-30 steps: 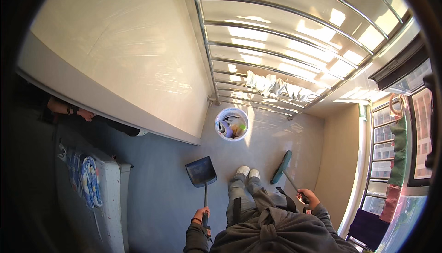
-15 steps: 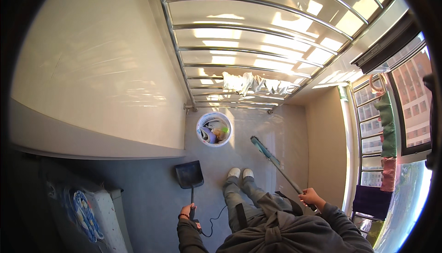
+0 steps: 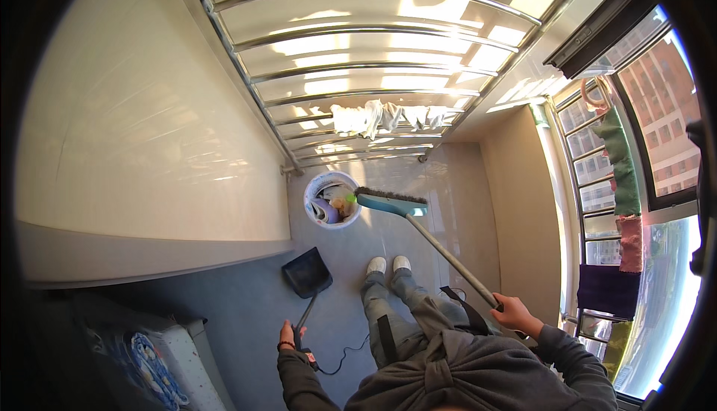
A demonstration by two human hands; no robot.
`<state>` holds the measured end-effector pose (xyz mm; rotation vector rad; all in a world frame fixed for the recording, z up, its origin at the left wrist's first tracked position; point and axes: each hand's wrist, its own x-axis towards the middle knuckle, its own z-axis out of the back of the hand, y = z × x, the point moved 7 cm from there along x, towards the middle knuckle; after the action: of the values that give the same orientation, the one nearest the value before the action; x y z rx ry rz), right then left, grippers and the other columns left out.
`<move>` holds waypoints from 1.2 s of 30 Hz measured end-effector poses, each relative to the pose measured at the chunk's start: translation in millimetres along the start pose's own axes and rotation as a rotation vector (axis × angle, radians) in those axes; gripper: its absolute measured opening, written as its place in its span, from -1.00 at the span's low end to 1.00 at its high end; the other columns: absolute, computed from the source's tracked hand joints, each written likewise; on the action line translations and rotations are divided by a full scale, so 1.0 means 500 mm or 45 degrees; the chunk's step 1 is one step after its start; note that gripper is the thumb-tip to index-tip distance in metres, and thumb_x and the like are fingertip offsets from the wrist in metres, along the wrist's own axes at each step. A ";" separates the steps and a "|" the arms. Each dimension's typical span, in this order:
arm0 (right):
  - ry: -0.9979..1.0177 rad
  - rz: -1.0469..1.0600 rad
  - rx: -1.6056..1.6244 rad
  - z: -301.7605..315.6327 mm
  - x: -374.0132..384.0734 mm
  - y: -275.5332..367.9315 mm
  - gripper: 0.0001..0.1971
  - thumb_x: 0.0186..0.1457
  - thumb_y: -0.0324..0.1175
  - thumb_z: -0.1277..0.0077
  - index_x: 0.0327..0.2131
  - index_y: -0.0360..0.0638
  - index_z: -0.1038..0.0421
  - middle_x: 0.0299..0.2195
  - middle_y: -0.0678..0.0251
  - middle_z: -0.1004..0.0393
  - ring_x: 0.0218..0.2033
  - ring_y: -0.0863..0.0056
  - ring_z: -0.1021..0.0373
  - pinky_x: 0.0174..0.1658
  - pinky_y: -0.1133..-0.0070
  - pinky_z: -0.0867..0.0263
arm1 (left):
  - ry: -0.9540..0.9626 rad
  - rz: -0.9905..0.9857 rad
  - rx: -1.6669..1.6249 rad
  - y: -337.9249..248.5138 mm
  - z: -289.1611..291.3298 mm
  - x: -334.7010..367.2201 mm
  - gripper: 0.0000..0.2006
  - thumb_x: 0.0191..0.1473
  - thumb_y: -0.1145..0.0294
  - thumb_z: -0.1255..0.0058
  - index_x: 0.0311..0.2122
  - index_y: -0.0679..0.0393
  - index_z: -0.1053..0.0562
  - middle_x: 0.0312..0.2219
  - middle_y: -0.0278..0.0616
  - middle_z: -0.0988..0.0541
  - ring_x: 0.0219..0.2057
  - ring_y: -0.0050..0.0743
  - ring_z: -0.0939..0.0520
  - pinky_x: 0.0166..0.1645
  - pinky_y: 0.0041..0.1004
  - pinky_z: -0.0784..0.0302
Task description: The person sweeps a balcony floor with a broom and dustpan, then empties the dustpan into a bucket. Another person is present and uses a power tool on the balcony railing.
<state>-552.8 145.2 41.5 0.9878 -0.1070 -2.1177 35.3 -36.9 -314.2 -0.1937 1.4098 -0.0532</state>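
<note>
My right hand (image 3: 517,314) is wrapped round the pole of a broom (image 3: 393,203), whose blue-green head with dark bristles lies across my front. The head's left end reaches the right rim of a white bucket (image 3: 308,213) in this view; whether they touch, I cannot tell. Inside the bucket lies mixed rubbish (image 3: 326,208), purple, white, orange and green. To the left, my left hand (image 3: 287,333) grips the thin handle of a black long-handled dustpan (image 3: 307,273). The pan is turned slightly, left of my shoes (image 3: 376,264). A dark cord (image 3: 345,351) runs beside my left wrist.
Metal bars (image 3: 373,69) with white cloths (image 3: 388,118) hung on them stand beyond the bucket. Pale walls rise on both sides. At lower left is a white box-like thing with blue-and-white fabric (image 3: 153,370). Green, pink and dark cloths (image 3: 609,289) hang by the right window.
The broom head has swung up and left towards the bucket and turned nearly sideways. The dustpan has tilted a little, its handle now slanting. My view has shifted slightly.
</note>
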 end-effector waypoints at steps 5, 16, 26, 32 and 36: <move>0.026 0.077 -0.006 0.043 -0.084 -0.016 -0.56 -0.18 -0.35 -0.02 -0.13 -0.21 -0.26 -0.54 0.00 -0.40 -0.44 0.03 -0.35 -0.39 0.33 -0.28 | -0.730 -0.823 0.861 -0.132 -0.023 -0.103 -0.52 0.05 0.06 0.23 -0.27 0.42 -0.34 -0.39 0.14 -0.50 -0.38 0.03 -0.49 -0.24 -0.23 -0.39; -0.111 0.496 -0.459 0.065 -0.192 -0.060 -0.33 -0.21 -0.37 -0.10 0.06 -0.03 -0.11 -0.60 0.26 -0.30 -0.66 0.26 -0.30 -0.62 0.43 -0.25 | 0.852 -0.603 0.368 -0.114 -0.775 -0.323 -0.43 -0.01 -0.10 0.11 -0.18 0.31 -0.31 -0.31 -0.10 -0.49 -0.31 -0.42 -0.51 -0.21 -0.51 -0.41; -0.195 0.003 -0.420 -0.008 -0.164 -0.279 -0.21 -0.26 -0.42 -0.06 0.13 -0.12 0.05 -0.44 0.18 -0.29 -0.38 0.21 -0.30 -0.33 0.38 -0.27 | 0.949 -0.724 0.298 -0.065 -0.857 -0.459 -0.72 0.16 0.21 0.35 -0.35 0.26 -0.25 -0.41 -0.05 -0.52 -0.35 -0.36 -0.55 -0.22 -0.43 -0.48; -0.070 0.203 0.396 -0.013 0.049 -0.157 -0.27 -0.17 -0.14 -0.11 0.05 -0.25 -0.07 -0.16 0.04 -0.29 -0.11 0.21 -0.26 -0.08 0.41 -0.19 | 1.411 -0.847 0.552 -0.016 -0.906 -0.633 -0.60 0.17 0.10 0.44 -0.18 0.27 -0.28 -0.26 -0.05 -0.49 -0.16 -0.38 -0.48 -0.09 -0.49 -0.39; 0.352 0.159 0.827 -0.037 0.178 0.009 -0.53 -0.03 -0.04 -0.01 -0.21 -0.29 -0.28 -0.40 0.21 -0.41 -0.28 0.39 -0.37 -0.18 0.52 -0.28 | 1.717 -0.909 0.736 0.010 -0.932 -0.739 -0.51 0.16 0.04 0.49 -0.06 0.30 -0.21 -0.16 -0.02 -0.45 -0.10 -0.36 -0.45 0.02 -0.46 -0.29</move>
<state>-572.3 85.4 -24.0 1.5896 -0.7314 -1.8338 -483.4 -24.0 -23.6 -0.1647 2.4910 -1.3784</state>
